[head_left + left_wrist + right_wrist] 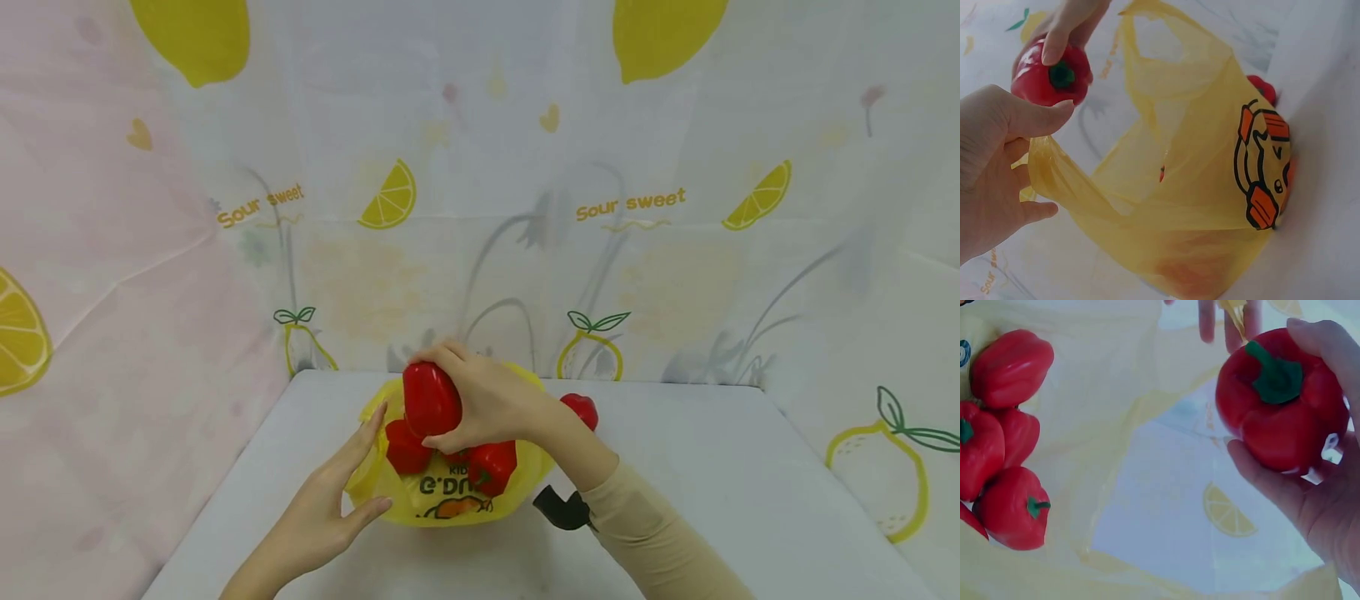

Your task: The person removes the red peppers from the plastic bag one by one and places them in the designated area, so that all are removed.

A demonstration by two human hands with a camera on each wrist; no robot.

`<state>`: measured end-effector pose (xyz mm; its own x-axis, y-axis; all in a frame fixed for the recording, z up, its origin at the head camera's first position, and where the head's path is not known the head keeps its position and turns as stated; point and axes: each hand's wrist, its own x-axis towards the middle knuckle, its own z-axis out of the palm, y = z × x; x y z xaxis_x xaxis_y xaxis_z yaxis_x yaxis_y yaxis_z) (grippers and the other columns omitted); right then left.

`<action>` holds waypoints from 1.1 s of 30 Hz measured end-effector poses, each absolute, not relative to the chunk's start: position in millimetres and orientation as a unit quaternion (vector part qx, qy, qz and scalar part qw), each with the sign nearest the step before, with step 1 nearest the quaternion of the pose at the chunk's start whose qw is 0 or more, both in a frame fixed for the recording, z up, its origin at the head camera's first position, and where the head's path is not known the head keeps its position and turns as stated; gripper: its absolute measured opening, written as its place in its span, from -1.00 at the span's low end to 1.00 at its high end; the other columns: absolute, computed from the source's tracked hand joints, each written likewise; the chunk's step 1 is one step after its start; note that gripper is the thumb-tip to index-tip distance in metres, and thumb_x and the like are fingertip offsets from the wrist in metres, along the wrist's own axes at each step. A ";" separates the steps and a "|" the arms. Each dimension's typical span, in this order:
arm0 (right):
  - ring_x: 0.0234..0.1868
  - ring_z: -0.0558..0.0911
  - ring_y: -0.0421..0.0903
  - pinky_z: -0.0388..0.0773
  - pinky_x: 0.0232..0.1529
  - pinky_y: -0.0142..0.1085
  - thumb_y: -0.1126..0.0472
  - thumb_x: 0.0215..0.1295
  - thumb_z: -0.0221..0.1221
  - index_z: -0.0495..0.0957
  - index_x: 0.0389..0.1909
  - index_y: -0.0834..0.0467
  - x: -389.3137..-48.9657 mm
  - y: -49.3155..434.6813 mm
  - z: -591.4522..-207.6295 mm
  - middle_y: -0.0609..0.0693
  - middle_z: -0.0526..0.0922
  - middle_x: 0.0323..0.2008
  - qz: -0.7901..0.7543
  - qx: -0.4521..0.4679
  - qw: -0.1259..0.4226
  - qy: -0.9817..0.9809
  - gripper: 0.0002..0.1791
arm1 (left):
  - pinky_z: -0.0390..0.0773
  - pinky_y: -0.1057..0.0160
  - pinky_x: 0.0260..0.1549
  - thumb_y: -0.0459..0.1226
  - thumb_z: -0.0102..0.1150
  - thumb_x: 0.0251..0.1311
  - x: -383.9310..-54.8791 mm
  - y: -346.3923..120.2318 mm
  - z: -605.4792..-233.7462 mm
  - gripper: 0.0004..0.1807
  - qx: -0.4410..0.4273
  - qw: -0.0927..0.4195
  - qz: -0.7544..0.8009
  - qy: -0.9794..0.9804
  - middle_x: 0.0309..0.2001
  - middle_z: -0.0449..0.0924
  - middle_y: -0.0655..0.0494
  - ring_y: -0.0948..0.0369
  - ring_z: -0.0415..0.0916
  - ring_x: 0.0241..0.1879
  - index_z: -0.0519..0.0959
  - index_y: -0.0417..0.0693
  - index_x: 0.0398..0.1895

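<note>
My right hand (491, 400) grips a red bell pepper (432, 398) above the mouth of a yellow plastic bag (401, 500). Its green stem shows in both wrist views. At the bag's left side, my left hand (997, 162) holds a gathered edge of the yellow plastic among its fingers, with the thumb stretched apart. That thumb lies close to the held pepper in the left wrist view; contact cannot be told. Several red bell peppers, such as one with a short green stem (1016, 509), lie inside the bag.
Another red pepper (580, 410) sits on the white table (690, 467) behind the right forearm. A black object (562, 508) sits by the right sleeve. Lemon-printed cloth (480, 275) hangs behind and at both sides.
</note>
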<state>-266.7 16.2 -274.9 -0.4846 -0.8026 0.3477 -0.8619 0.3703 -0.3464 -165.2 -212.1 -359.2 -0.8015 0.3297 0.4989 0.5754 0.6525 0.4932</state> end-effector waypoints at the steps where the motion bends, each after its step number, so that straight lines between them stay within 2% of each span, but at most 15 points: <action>1: -0.08 0.56 -0.14 0.57 -0.20 -0.43 0.05 -0.06 0.45 0.22 0.26 0.06 -267.5 17.8 -274.0 -0.03 0.43 0.05 0.251 0.511 0.067 -0.820 -0.13 | 0.18 0.32 0.19 -0.46 0.48 -0.15 -165.0 -212.1 -358.9 0.16 -0.253 0.186 -0.330 -0.890 0.48 0.08 0.06 -0.05 0.17 0.36 0.00 0.01 0.53; 5: -0.02 0.53 -0.15 0.56 -0.14 -0.40 0.09 -0.10 0.48 0.22 0.24 0.08 -272.3 24.1 -272.2 -0.04 0.43 0.06 0.274 0.535 0.095 -0.793 -0.12 | 0.16 0.36 0.19 -0.47 0.48 -0.15 -164.4 -212.0 -358.8 0.16 -0.256 0.187 -0.332 -0.889 0.48 0.07 0.07 -0.06 0.16 0.36 -0.01 0.03 0.53; 9: 0.04 0.48 -0.16 0.55 -0.09 -0.38 0.15 -0.13 0.49 0.21 0.24 0.08 -278.2 31.1 -271.7 -0.03 0.41 0.10 0.302 0.552 0.107 -0.770 -0.10 | 0.02 0.54 0.20 -0.49 0.47 -0.15 -164.1 -212.1 -360.6 0.17 -0.266 0.192 -0.340 -0.881 0.48 0.07 0.04 0.17 0.06 0.41 -0.01 0.05 0.54; 12: 0.08 0.45 -0.17 0.55 -0.08 -0.38 0.16 -0.13 0.50 0.22 0.25 0.08 -280.6 36.9 -270.9 -0.04 0.39 0.13 0.313 0.557 0.110 -0.761 -0.10 | -0.01 0.58 0.21 -0.51 0.46 -0.16 -163.9 -212.3 -361.7 0.16 -0.273 0.197 -0.343 -0.877 0.48 0.06 0.04 0.35 -0.02 0.41 0.00 -0.01 0.53; 14: 0.09 0.44 -0.17 0.55 -0.07 -0.37 0.16 -0.12 0.49 0.24 0.25 0.09 -281.5 40.2 -270.6 -0.05 0.39 0.14 0.317 0.558 0.114 -0.758 -0.11 | -0.01 0.58 0.21 -0.51 0.46 -0.16 -163.9 -212.4 -362.1 0.15 -0.275 0.197 -0.346 -0.875 0.49 0.05 0.05 0.40 -0.05 0.41 0.00 -0.04 0.53; 26: 0.11 0.44 -0.12 0.54 -0.02 -0.29 0.13 -0.14 0.51 0.23 0.26 0.11 -288.9 67.8 -270.3 -0.02 0.39 0.17 0.328 0.549 0.129 -0.758 -0.08 | -0.03 0.58 0.22 -0.50 0.46 -0.16 -165.4 -212.1 -365.2 0.16 -0.275 0.204 -0.341 -0.875 0.49 0.03 0.05 0.32 -0.03 0.41 -0.01 -0.04 0.53; 33: 0.11 0.43 -0.11 0.54 -0.01 -0.26 0.12 -0.15 0.52 0.23 0.25 0.12 -291.6 84.0 -270.5 -0.05 0.40 0.14 0.323 0.546 0.146 -0.759 -0.07 | -0.03 0.59 0.21 -0.52 0.46 -0.19 -166.5 -211.4 -365.0 0.18 -0.273 0.200 -0.341 -0.877 0.50 0.02 0.07 0.35 -0.05 0.41 -0.02 -0.03 0.53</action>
